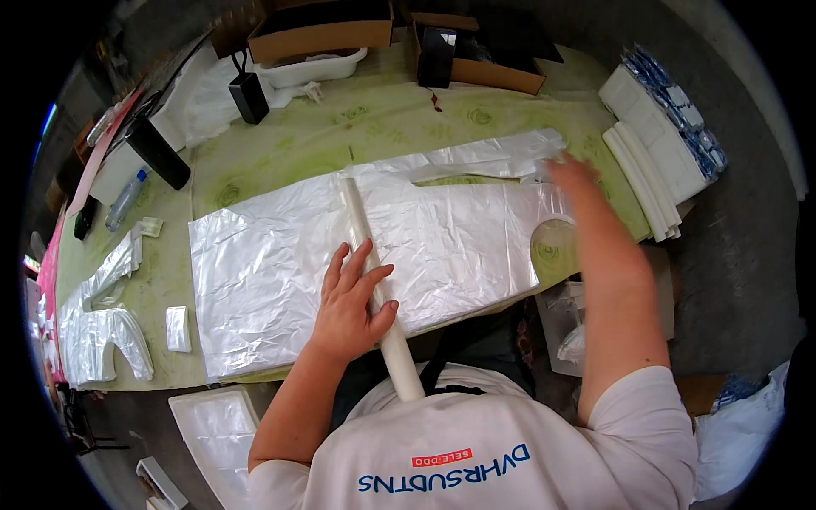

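A shiny, translucent plastic sheet [259, 272] lies flat across the table, with a long slit and a rounded cut-out at its right end; it resembles a disposable apron. Across its middle rests a white tube [399, 361], slanting from the sheet's far edge down to my shirt. My left hand [350, 297] lies over the tube with its fingers spread, the palm on the near part of the sheet. Far to the right, my right hand [571, 172] is at the narrow end strip of the sheet. Motion smears its fingers, so its grip is unclear.
A green-patterned cloth [476, 115] covers the table. Folded plastic pieces [106, 336] and a small packet [178, 329] lie left. Black cylinder [159, 153], bottle [127, 201] and black box [249, 97] stand behind them. Cardboard boxes [323, 38] line the back; white rolls [642, 180] lie right.
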`<state>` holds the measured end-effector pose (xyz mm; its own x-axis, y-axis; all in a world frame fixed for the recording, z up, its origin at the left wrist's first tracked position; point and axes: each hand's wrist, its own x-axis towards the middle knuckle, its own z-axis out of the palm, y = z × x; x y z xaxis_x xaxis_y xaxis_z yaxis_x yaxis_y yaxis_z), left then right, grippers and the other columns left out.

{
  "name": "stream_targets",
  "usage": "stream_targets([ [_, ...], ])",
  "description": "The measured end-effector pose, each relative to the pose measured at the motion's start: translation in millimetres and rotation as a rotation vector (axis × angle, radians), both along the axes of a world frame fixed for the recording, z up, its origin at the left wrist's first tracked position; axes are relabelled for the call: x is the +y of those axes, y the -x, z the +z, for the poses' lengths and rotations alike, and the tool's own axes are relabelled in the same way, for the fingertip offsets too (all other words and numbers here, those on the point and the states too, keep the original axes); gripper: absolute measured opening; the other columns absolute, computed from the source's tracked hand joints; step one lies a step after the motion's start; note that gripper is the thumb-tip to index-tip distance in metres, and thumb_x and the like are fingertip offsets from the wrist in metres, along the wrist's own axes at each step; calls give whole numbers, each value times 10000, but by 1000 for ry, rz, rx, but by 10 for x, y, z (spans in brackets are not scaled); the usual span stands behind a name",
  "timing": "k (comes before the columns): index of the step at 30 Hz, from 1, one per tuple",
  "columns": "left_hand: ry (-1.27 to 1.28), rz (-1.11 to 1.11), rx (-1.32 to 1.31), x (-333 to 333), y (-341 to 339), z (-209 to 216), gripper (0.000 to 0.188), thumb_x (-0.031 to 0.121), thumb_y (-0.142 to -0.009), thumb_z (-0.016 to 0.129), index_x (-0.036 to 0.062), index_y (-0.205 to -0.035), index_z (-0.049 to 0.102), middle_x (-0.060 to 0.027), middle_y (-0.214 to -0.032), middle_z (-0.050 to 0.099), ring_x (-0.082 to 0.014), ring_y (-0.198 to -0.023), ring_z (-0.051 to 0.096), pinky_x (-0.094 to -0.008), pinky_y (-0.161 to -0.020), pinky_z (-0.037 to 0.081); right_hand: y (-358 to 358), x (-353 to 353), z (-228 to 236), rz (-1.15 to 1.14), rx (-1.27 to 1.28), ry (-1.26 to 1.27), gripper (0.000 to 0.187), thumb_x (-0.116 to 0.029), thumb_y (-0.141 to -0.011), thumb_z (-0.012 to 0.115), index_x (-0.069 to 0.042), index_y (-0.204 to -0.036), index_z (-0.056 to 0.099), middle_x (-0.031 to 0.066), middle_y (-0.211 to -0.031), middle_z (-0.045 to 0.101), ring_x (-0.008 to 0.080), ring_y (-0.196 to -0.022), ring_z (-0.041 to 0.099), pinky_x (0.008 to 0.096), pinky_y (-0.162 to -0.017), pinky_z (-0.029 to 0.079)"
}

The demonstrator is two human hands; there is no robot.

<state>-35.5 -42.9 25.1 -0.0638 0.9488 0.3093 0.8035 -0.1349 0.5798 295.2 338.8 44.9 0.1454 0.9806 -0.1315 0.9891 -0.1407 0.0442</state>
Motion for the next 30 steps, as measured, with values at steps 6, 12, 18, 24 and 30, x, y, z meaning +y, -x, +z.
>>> stream_targets([
  [6, -4, -16, -12, 26, -31, 13, 486, 210, -783, 725, 103, -1253, 665, -170, -1578, 397, -441, -1441, 321, -511, -1186, 295, -1232, 12, 172, -88, 66, -415, 683, -479, -915, 630, -248, -1530, 446, 255, -1525, 425, 429, -1424, 374, 554, -1178, 289],
  [12, -22, -9, 3, 14, 1, 3, 472, 206, -789, 727, 98, -1244, 667, -164, -1581, 398, -440, -1421, 337, -507, -1175, 309, 563, -1553, -153, 727, 383, -237, 652, -437, -837, 763, -255, -1430, 564, 284, -1557, 342, 454, -1469, 277, 572, -1176, 268],
  [18, -21, -23, -40, 27, 3, -2, 472, 221, -790, 746, 98, -1239, 666, -157, -1569, 420, -431, -1416, 354, -509, -1162, 333, 1317, -1822, -150, 668, 432, -149, 685, -361, -855, 715, -86, -1449, 515, 167, -1543, 430, 405, -1463, 314, 617, -1164, 256],
  [24, -379, 91, -362, -95, 121, -275, 414, 11, -742, 677, 63, -1111, 497, -189, -1352, 501, -347, -1269, 460, -460, -1116, 352, 1933, -2830, 79, 1336, 980, -235, 595, -201, -838, 737, -33, -1380, 558, 159, -1426, 549, 390, -1401, 420, 558, -1180, 292],
  [30, -485, -170, -328, -88, 238, 274, 321, 30, -826, 525, 39, -1137, 602, -223, -1399, 518, -406, -1372, 419, -508, -1170, 276, 2018, -3020, -198, 1374, 883, -150, 405, -143, -822, 726, -60, -1211, 647, 114, -1238, 643, 335, -1297, 518, 562, -1140, 346],
])
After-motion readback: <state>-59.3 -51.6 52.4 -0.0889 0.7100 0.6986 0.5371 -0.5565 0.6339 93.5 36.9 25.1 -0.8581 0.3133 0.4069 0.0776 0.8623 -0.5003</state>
